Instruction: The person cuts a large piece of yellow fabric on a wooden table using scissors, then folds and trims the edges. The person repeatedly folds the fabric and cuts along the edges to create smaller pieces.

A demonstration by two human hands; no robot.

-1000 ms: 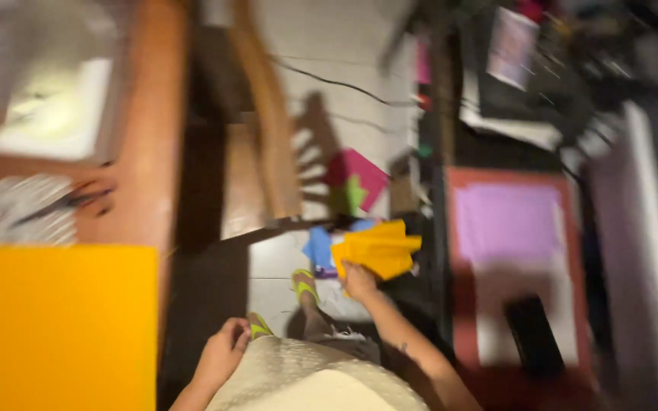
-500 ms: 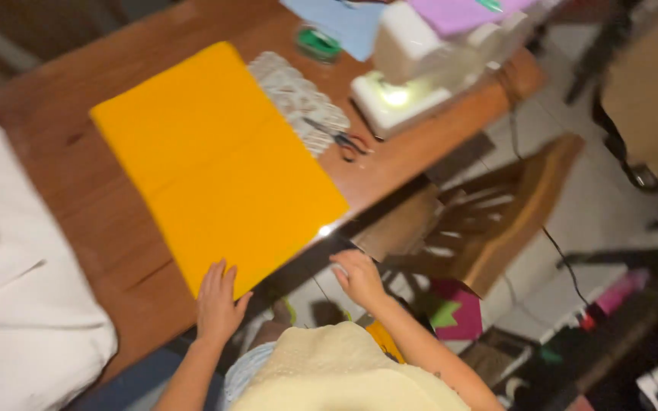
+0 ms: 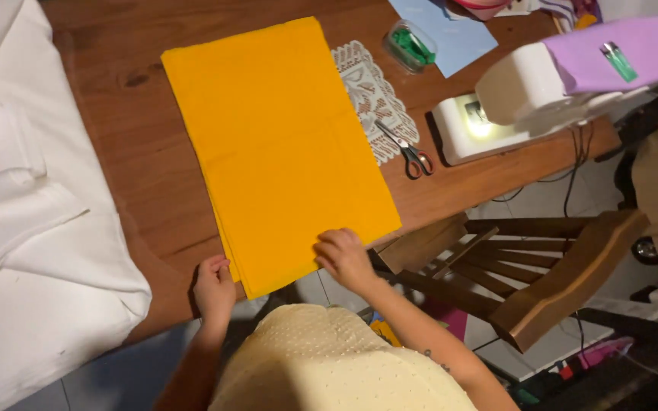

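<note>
Both hands are resting flat at the near edge of the folded yellow fabric [image 3: 279, 148] on the tabletop [image 3: 135, 144]: the right hand [image 3: 344, 257] pressing its corner, the left hand [image 3: 213, 288] beside it, holding nothing; keeping layers aligned matters.

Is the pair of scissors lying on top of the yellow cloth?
No, the scissors lie beside the yellow cloth, on the white lace mat and the wooden table.

bare wood [image 3: 138, 152] between white cloth [image 3: 32, 228] and yellow fabric [image 3: 283, 144] lies open.
</note>
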